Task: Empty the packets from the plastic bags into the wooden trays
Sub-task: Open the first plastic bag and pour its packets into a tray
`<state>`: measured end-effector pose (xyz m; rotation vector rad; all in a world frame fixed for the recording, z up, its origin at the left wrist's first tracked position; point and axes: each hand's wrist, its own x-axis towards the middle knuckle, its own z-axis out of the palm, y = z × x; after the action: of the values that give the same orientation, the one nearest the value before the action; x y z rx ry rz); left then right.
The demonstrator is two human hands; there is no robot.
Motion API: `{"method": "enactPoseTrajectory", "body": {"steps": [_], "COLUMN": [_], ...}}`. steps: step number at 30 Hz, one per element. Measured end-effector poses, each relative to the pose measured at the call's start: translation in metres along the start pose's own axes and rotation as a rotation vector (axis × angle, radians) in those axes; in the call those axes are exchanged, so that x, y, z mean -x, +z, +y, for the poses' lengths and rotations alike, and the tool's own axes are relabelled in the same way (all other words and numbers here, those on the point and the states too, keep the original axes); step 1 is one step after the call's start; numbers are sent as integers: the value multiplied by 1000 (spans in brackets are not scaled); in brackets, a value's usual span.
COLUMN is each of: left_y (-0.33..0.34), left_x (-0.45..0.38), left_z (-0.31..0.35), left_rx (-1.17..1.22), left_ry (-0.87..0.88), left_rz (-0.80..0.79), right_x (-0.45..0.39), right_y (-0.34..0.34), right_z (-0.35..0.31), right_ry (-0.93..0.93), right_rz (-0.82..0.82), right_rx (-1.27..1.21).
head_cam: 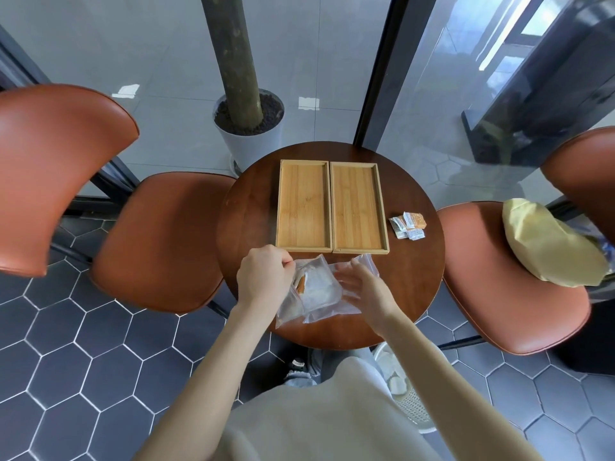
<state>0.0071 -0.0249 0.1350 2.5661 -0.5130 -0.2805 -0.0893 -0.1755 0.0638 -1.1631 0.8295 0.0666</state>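
Two wooden trays, the left one [303, 207] and the right one [358, 209], lie side by side on a round dark wooden table [253, 207]; both hold nothing. Two clear plastic bags lie at the table's near edge. The left bag [314, 287] holds white and orange packets, and my left hand [264, 277] pinches its top edge. The right bag [361, 261] lies partly under my right hand [362, 284], whose fingers are spread flat on the plastic. A small pile of loose packets [408, 225] sits on the table to the right of the trays.
Orange-brown chairs stand to the left [156, 241] and right [509, 294] of the table; a yellow bag [545, 244] lies on the right one. A white pot with a tree trunk [249, 128] stands behind the table. A white basket [409, 400] sits on the floor by my legs.
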Motion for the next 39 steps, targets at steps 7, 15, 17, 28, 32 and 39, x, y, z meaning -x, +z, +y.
{"method": "enactPoseTrajectory", "body": {"steps": [7, 15, 17, 28, 32, 39], "left_y": [-39, -56, -51, 63, 108, 131], "left_x": [-11, -52, -66, -110, -107, -104], "left_z": [28, 27, 23, -36, -61, -67], "left_rx": [167, 523, 622, 479, 42, -291], "left_ry": [73, -22, -89, -422, -301, -200], "left_rz": [-94, -348, -324, -256, -447, -593], "right_x": [-11, -27, -34, -86, -118, -161], "right_y": [12, 14, 7, -14, -9, 11], "right_z": [26, 18, 17, 1, -3, -37], "right_ry": [186, 277, 307, 367, 340, 280], "right_rz": [-25, -172, -114, 152, 233, 137], "right_rx": [-330, -715, -699, -762, -636, -783]}}
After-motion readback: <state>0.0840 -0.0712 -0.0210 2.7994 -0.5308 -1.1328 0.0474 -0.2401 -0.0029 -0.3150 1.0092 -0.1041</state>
